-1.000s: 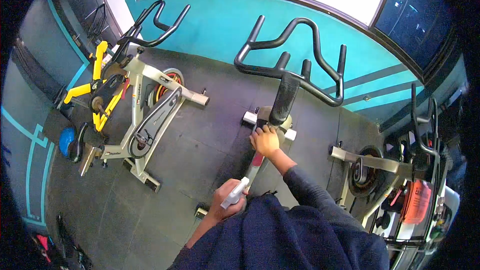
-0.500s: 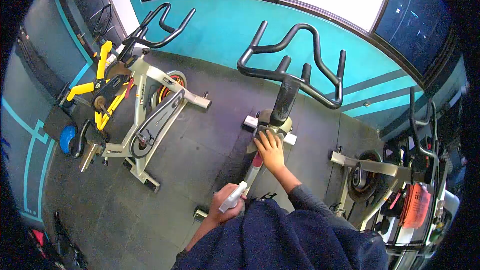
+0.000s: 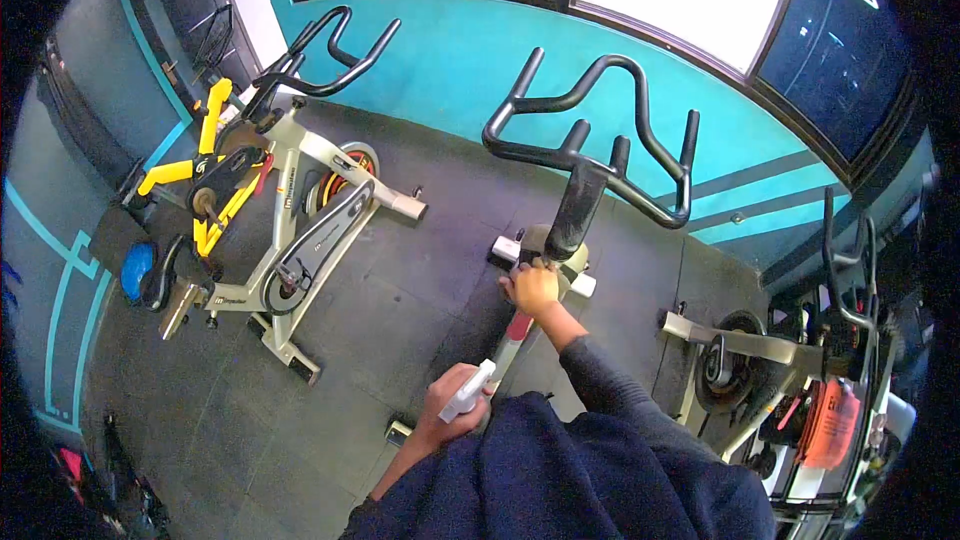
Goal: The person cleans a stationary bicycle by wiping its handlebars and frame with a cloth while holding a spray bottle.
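The right hand [image 3: 533,285] rests on the frame of the central indoor cycling bike [image 3: 578,208], just below the black padded stem and near the silver front foot; its fingers curl downward over the metal, touching it — whether they clench a cloth or only press, I cannot tell. The bike stands directly before the person, its black handlebar [image 3: 532,154] beyond that hand and its red-marked tube running back toward the body. The left hand [image 3: 452,400], lower and to the left, has its fingers wrapped around a white spray-bottle head [image 3: 468,390], held beside the tube and apart from the right hand. On the silver bike [image 3: 300,230] to the left, "Impulse" reads along the upright tube, and the same name shows smaller on the lower frame toward the saddle. The yellow bike [image 3: 215,130] behind carries a mark too small to make out — likewise the dark lettering on the orange item [image 3: 832,425] at far right.
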`<action>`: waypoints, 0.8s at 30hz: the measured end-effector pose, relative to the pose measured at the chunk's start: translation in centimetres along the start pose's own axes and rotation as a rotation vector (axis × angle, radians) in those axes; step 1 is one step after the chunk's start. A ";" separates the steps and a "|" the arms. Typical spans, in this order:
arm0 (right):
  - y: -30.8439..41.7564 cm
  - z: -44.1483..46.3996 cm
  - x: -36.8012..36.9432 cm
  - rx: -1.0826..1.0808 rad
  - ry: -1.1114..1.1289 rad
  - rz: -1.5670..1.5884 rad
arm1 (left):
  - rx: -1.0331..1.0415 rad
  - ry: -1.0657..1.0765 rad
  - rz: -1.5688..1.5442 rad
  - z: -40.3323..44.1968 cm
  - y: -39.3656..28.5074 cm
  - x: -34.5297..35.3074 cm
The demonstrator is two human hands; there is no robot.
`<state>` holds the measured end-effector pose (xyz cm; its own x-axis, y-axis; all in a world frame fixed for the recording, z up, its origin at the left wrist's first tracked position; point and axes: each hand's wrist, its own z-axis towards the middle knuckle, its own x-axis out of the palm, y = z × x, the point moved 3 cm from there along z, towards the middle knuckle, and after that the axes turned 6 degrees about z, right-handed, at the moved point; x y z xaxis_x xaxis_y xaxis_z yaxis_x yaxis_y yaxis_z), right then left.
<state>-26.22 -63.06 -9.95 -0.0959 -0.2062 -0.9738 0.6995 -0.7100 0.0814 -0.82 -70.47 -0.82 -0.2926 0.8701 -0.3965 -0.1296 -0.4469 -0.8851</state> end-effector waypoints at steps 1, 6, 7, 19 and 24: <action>-0.2 0.6 0.0 0.047 0.093 0.041 | 0.004 -0.001 0.002 -0.1 -0.2 -0.1; 0.3 -0.8 -1.3 0.014 -0.044 0.067 | -0.060 -0.025 -0.062 -1.5 0.2 -0.3; 0.4 -1.7 -1.4 0.038 0.093 0.083 | -0.060 -0.028 -0.064 -1.6 0.3 -0.4; -0.1 -3.8 -0.7 -0.061 -0.179 0.067 | -0.063 -0.026 -0.034 -0.8 0.0 -0.9; -0.1 -1.1 -0.2 0.017 -0.088 0.040 | -0.030 0.018 -0.005 0.2 -0.2 -0.2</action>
<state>-25.53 -62.20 -9.95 -0.1304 -0.2923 -0.9474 0.6917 -0.7114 0.1243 -0.89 -70.61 -0.56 -0.2747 0.8763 -0.3958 -0.1026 -0.4360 -0.8941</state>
